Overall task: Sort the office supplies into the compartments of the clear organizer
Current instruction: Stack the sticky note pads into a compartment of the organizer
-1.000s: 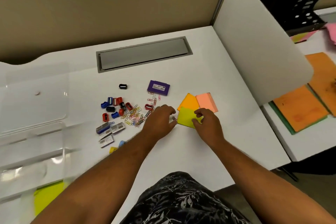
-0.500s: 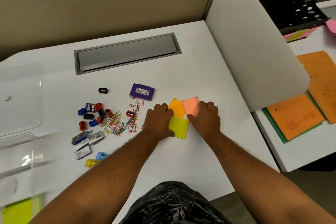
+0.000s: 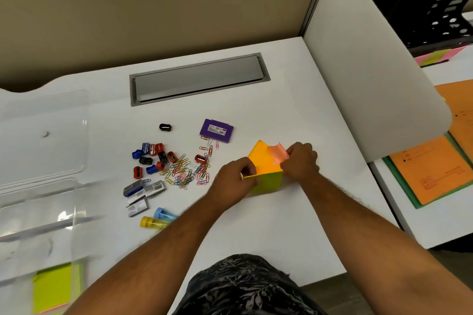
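We see the left hand [image 3: 235, 181] pinching the square yellow-green sticky-note pad [image 3: 268, 183] at its left edge, right hand [image 3: 300, 161] gripping the pink sticky-note pad [image 3: 277, 153] above the orange sticky-note pad [image 3: 261, 158], all on the white tabletop [image 3: 281, 100], clear plastic organizer [image 3: 43, 186] far left, loose coloured paper clips [image 3: 183, 174] between.

head cam | looks steeply down, forward | close above white desk [image 3: 294, 225]

bg: tan partition wall [image 3: 153, 7] | white desk [image 3: 281, 225] | grey cable tray [image 3: 197, 79] | white divider [image 3: 371, 71]
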### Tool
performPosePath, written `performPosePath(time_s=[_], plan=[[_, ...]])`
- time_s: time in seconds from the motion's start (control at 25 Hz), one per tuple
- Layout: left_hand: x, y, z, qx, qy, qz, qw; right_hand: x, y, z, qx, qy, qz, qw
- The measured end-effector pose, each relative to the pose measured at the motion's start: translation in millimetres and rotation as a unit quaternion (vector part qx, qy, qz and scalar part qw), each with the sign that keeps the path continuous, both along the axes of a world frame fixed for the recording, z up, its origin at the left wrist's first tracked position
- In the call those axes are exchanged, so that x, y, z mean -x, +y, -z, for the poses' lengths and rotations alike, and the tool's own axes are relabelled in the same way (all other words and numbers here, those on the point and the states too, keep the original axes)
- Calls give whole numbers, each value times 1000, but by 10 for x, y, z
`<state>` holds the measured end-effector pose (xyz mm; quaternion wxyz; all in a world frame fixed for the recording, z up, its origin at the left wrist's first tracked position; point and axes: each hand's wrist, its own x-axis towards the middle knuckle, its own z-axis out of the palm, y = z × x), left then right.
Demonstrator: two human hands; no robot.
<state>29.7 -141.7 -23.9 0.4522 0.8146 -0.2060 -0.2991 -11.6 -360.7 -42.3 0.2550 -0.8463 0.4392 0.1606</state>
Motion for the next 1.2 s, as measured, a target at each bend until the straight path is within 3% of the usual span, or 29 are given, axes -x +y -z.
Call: performPosePath(time_s=[0.12, 0.2, 0.28, 0.44, 0.52, 0.68, 0.96, 1.2], plan=[[66, 320, -54, 50, 7, -58, 997, 97, 203, 16, -38, -107, 26, 993], [90, 563, -91, 89, 37, -87, 991, 224, 338, -18, -158, -224, 102, 956], [86, 850, -144, 104, 73, -137, 982, 330, 532, -106, -281, -286, 131, 907], [74, 1482, -251, 116, 110, -225, 961, 321, 1149, -283, -388, -266, 107, 876], [95, 1856, -334, 128, 85, -247, 957, 247, 1512, -362, -421, -259, 77, 866], [160, 2932, -527, 134, 50, -291, 946, 92, 2437, -543, -444, -237, -14, 864], [215, 4774, -543, 109, 62, -415, 901, 7, 3990, -639, -465, -218, -155, 844], [323, 5232, -276, 21, 54, -349, 935, -1, 4688, -629, -370, -218, -232, 873]])
